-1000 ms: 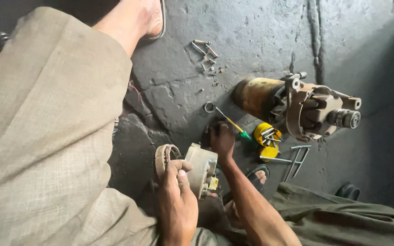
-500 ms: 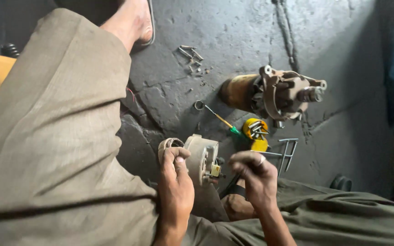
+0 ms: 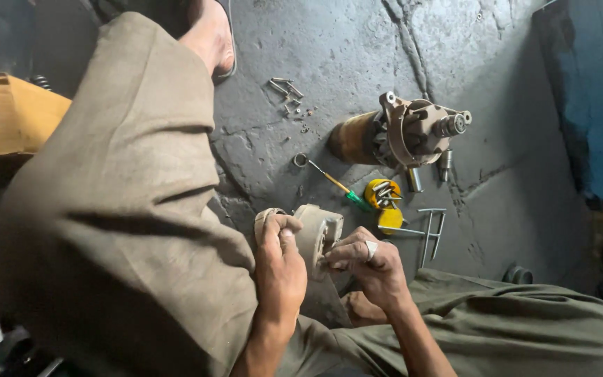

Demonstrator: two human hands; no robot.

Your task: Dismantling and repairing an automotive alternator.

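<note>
left hand (image 3: 279, 269): fingers curling over the top rim of the grey metal end housing (image 3: 313, 234), gripping it and holding it off the floor between the knees.
right hand (image 3: 371, 262): wearing a ring, fingertips pressing together on the open face of the housing; what they are pinching is too small to tell.
grey metal end housing: sitting low in the centre, between both hands, just above the dark cracked floor (image 3: 357, 49).
motor body (image 3: 399, 132): lying on its side on the floor beyond the hands, brownish cylinder with a grey flanged end and a shaft pointing right.
screwdriver (image 3: 333, 180): lying on the floor between the housing and the motor body, thin shank, green handle tip.
yellow round lid (image 3: 382, 193): resting beside the screwdriver tip, holding small metal pieces; a second yellow disc is touching its lower edge.
long bolts (image 3: 430, 230): lying right of the yellow lid, well apart from the hands.
loose screws (image 3: 286, 91): lying scattered near the sandalled foot (image 3: 211, 38) at the top.
cardboard box (image 3: 8, 115): standing at the left edge, orange-yellow, rectangular, carrying a pale label on its left end.
blue object (image 3: 594, 98): filling the upper right corner, kind unclear.
</note>
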